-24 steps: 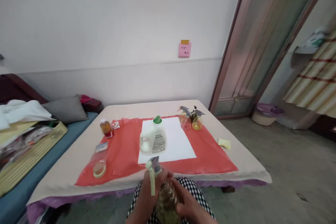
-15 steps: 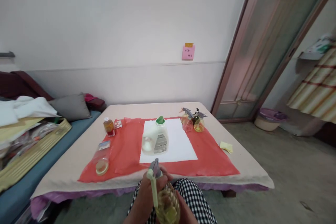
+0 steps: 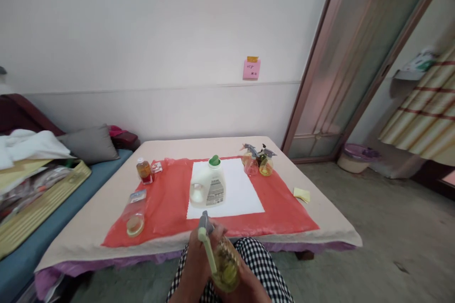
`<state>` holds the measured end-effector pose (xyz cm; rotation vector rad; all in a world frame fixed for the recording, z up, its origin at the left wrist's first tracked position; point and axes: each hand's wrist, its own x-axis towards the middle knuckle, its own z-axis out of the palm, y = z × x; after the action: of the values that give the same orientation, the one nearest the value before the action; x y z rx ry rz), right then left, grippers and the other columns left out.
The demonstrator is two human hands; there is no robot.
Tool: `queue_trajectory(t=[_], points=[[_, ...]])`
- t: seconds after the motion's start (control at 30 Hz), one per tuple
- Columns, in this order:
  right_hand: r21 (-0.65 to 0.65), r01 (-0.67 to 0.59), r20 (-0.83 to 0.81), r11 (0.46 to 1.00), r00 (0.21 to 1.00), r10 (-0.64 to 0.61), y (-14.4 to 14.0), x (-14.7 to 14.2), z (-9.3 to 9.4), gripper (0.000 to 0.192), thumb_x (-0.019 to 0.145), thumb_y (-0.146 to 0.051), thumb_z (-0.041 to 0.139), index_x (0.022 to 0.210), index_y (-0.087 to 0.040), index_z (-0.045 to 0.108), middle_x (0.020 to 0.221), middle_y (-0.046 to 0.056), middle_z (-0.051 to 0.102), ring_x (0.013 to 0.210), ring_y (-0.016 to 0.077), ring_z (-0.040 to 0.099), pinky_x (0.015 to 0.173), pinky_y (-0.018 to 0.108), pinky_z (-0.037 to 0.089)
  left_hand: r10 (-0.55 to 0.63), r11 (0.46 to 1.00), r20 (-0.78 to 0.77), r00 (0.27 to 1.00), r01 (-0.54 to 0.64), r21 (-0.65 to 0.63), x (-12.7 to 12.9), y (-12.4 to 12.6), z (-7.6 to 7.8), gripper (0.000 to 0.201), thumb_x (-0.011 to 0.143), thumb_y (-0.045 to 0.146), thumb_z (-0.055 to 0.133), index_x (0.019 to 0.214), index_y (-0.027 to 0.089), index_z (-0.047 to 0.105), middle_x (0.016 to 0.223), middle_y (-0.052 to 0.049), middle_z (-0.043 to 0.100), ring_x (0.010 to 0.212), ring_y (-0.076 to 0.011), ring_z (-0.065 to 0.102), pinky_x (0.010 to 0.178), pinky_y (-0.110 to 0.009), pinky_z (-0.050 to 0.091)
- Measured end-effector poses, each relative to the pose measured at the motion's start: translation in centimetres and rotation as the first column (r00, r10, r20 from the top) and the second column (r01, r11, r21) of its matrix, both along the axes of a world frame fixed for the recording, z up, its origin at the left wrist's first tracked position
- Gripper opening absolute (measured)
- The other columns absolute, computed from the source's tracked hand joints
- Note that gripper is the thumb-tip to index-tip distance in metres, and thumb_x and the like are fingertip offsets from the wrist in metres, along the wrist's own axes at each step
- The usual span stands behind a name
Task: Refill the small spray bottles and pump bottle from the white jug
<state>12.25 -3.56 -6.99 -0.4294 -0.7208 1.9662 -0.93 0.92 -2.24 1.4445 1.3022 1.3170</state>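
Low over my lap I hold a spray bottle of clear patterned plastic with yellowish liquid in it. It tilts, its grey and pale-green trigger head up toward the table. My left hand is closed around the neck just under the head. Around the lower body is my right hand, its fingers mostly hidden behind the bottle. Beyond them, a white jug with a green opening stands on a white sheet over a red cloth.
Several spray bottles cluster at the back right. A yellow cloth lies near the right edge. On the left are an amber bottle, a clear container lying down and a small packet. A pink note hangs on the wall.
The spray bottle has tilted a little to the left in my hands, its trigger head slightly higher. The whole view has shifted slightly; the things on the table stay put.
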Motion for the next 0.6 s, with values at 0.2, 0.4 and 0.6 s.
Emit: queue_trajectory(t=[0.2, 0.4, 0.6], points=[[-0.161, 0.052, -0.065, 0.986, 0.996, -0.063, 1.5, 0.9, 1.3, 0.065, 0.070, -0.065, 0.072, 0.123, -0.029, 0.065, 0.140, 0.008, 0.060, 0.130, 0.0302, 0.053, 0.106, 0.048, 0.043, -0.116, 0.985, 0.327, 0.938, 0.151, -0.085, 1.5, -0.9, -1.1, 0.093, 0.057, 0.042, 0.087, 0.138, 0.021, 0.046, 0.134, -0.016, 0.061, 0.122, -0.0351, 0.059, 0.099, -0.045, 0.050], [-0.103, 0.091, 0.122, 0.991, 0.989, -0.078, 3.5, 1.4, 1.5, 0.061, 0.081, -0.069, 0.062, 0.119, -0.021, 0.070, 0.131, 0.012, 0.066, 0.130, 0.0317, 0.054, 0.113, 0.052, 0.036, -0.081, 0.982, 0.371, 0.925, 0.138, -0.131, 2.4, -1.6, -2.6, 0.076, 0.062, 0.040, 0.082, 0.127, 0.019, 0.049, 0.117, -0.013, 0.070, 0.108, -0.0309, 0.067, 0.095, -0.043, 0.052], [0.407, 0.432, 0.561, 0.805, 0.578, -0.593, 2.6, 2.1, 2.0, 0.052, 0.082, -0.048, 0.072, 0.131, -0.034, 0.063, 0.149, -0.001, 0.052, 0.146, 0.0271, 0.034, 0.126, 0.048, 0.010, 0.286, 0.954, 0.021, 0.958, -0.283, -0.096, 2.1, -0.6, -3.4, 0.071, 0.063, 0.037, 0.082, 0.122, 0.019, 0.046, 0.114, -0.016, 0.067, 0.099, -0.0322, 0.068, 0.087, -0.050, 0.054]])
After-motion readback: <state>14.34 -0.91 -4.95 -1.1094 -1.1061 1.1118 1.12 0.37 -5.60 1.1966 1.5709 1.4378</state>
